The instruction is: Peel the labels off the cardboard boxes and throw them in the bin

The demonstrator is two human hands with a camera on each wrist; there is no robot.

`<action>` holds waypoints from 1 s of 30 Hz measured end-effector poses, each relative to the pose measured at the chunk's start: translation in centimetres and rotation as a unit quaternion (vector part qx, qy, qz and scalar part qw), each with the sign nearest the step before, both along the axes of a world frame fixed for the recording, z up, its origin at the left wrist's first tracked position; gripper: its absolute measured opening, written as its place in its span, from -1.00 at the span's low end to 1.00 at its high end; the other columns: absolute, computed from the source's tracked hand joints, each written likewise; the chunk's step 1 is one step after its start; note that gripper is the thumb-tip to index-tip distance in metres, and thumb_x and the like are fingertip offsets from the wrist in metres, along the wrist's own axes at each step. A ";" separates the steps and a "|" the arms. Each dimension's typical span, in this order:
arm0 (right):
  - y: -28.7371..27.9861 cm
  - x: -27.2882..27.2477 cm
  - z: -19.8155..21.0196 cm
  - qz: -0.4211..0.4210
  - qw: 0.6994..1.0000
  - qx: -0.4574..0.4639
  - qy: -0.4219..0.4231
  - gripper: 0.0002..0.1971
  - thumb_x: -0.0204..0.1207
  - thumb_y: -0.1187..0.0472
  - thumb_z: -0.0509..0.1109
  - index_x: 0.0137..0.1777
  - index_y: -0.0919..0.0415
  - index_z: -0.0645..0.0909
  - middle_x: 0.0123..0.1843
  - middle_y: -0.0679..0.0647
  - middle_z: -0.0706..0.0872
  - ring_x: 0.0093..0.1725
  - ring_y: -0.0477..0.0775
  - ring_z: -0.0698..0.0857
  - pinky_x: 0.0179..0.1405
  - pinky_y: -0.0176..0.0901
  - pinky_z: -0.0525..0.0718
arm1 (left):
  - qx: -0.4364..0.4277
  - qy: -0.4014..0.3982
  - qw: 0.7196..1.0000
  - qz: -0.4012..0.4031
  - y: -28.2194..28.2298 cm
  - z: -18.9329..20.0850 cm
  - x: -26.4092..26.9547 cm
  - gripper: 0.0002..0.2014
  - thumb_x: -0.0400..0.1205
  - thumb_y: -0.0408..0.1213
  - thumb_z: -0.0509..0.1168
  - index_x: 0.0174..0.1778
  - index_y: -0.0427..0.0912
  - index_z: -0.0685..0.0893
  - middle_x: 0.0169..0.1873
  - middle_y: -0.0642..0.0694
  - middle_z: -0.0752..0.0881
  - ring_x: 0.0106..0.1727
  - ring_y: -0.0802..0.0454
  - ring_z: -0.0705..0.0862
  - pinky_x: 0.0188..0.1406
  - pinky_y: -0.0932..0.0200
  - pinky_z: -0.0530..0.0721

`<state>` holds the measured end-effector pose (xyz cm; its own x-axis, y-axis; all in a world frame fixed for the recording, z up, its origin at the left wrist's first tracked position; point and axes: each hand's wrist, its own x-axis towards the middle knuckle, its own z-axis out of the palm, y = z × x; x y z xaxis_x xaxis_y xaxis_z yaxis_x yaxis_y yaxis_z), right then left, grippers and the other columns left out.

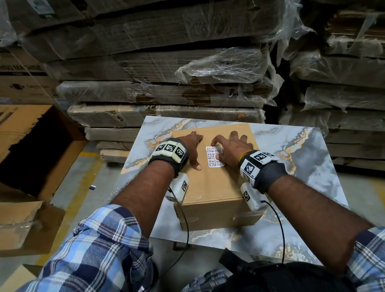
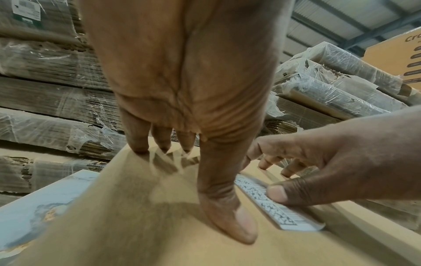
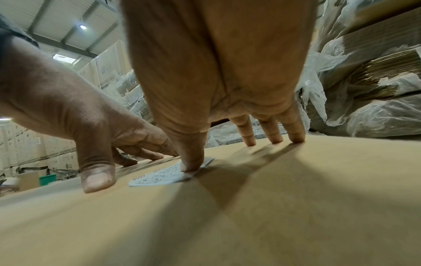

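Note:
A brown cardboard box [image 1: 211, 190] sits on a marble-patterned table [image 1: 304, 154]. A white barcode label [image 1: 212, 158] is stuck on its top. My left hand [image 1: 192, 150] lies spread on the box just left of the label, its thumb [image 2: 227, 216] pressing the cardboard. My right hand [image 1: 229, 149] rests on the right side of the label [image 2: 273, 207]. Its thumb [image 3: 191, 162] presses on the label [image 3: 157, 177], whose edge beside the thumb is lifted off the box. The other right fingertips stand on the cardboard [image 3: 250, 216].
Stacks of plastic-wrapped flattened cardboard [image 1: 169, 78] rise close behind and to the right of the table. A large open cardboard box [image 1: 24, 149] stands on the floor at the left. A green container [image 3: 47, 179] shows far off in the right wrist view.

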<state>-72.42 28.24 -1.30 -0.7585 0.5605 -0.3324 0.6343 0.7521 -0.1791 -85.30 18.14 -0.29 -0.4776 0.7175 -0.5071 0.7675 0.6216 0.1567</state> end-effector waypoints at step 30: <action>-0.2 0.0 0.4 0.002 1.000 -0.001 -0.005 -0.69 0.68 0.01 0.33 0.36 -0.28 0.43 0.48 0.21 0.32 0.49 0.40 0.32 0.42 0.37 0.42 | 0.000 -0.005 1.000 0.002 -0.3 0.7 0.4 0.13 0.37 -0.20 0.67 0.75 -0.07 0.08 0.75 -0.07 0.02 0.69 -0.23 0.22 0.59 -0.23 0.36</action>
<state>-72.44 28.07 -0.92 -0.7568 0.5576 -0.3411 0.6336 0.7540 -0.1734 -84.89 17.89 0.39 -0.4749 0.7162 -0.5114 0.7639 0.6240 0.1644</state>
